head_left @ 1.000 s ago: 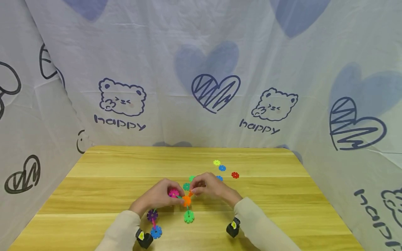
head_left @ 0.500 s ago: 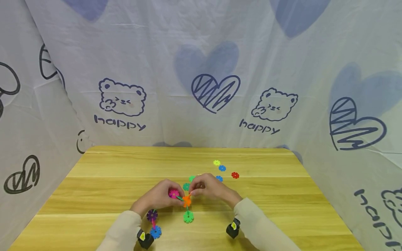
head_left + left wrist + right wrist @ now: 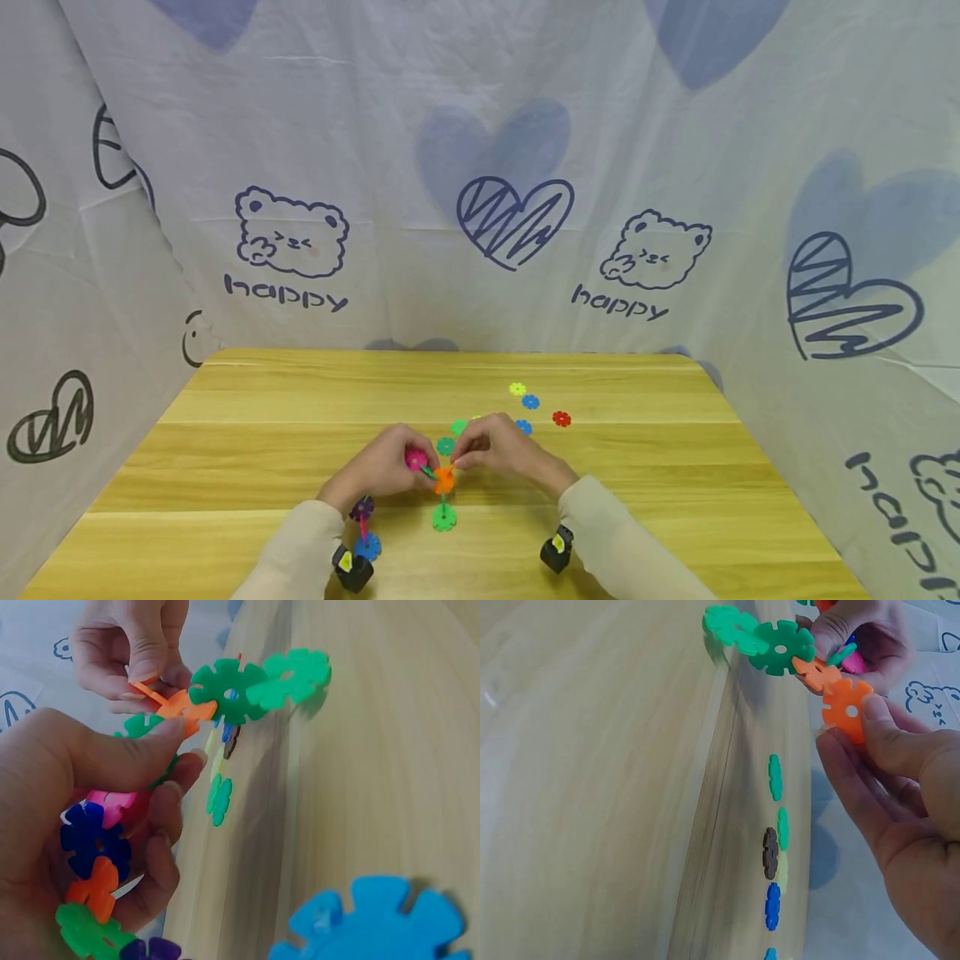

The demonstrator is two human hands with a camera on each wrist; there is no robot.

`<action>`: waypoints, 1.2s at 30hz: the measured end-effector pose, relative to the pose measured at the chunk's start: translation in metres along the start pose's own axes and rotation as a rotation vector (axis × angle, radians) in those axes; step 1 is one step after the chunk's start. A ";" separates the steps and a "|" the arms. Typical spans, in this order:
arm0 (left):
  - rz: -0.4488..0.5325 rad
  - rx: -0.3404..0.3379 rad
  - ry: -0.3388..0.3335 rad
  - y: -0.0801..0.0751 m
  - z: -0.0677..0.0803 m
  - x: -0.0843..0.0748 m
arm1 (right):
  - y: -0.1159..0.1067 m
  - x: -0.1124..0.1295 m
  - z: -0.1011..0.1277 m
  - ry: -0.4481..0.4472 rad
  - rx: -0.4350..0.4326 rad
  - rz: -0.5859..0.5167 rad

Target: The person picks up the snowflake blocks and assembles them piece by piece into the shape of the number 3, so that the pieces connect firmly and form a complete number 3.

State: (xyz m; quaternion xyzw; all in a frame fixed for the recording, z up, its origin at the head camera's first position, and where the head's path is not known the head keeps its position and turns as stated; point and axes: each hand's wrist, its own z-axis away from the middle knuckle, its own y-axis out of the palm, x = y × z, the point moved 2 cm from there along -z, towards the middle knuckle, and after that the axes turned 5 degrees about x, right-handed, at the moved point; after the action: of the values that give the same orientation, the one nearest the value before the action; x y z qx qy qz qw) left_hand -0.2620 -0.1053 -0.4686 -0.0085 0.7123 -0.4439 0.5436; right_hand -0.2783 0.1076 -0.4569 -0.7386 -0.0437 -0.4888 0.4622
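Well in from the far edge of the desk (image 3: 675, 475), the disc chain (image 3: 443, 482) sits in the curled fingers of the left hand (image 3: 386, 461), seemingly for steadiness. The right hand (image 3: 501, 448) pinches an orange disc (image 3: 839, 703) by one side, leaving slots exposed

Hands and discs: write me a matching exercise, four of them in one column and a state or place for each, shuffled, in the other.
Column one
1. Red disc
2. Left hand
3. Purple disc
4. Right hand

Column two
A. Pinches an orange disc
B. Lies loose on the table, rightmost of the discs in the head view
C. Linked to other discs, close to the left sleeve in the head view
D. Holds a green disc

Pairs: 1-B, 2-D, 3-C, 4-A
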 end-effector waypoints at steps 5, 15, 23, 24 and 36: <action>0.021 -0.024 0.015 -0.001 0.000 -0.002 | 0.002 0.004 -0.001 -0.143 -0.061 0.082; 0.076 -0.026 0.019 -0.003 0.001 0.000 | 0.013 0.006 0.002 -0.280 -0.171 0.165; 0.063 -0.019 0.000 -0.006 0.001 0.000 | 0.017 0.003 0.003 -0.317 -0.200 0.147; 0.053 -0.019 0.004 -0.006 0.001 -0.001 | 0.017 0.003 0.002 -0.310 -0.196 0.159; -0.042 0.077 0.000 -0.012 0.000 -0.004 | 0.011 0.000 0.004 -0.216 -0.081 0.182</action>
State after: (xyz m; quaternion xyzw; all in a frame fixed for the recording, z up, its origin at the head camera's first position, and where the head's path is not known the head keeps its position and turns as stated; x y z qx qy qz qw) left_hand -0.2654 -0.1106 -0.4581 -0.0024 0.6945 -0.4822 0.5341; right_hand -0.2698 0.1047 -0.4646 -0.8060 -0.0060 -0.3638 0.4669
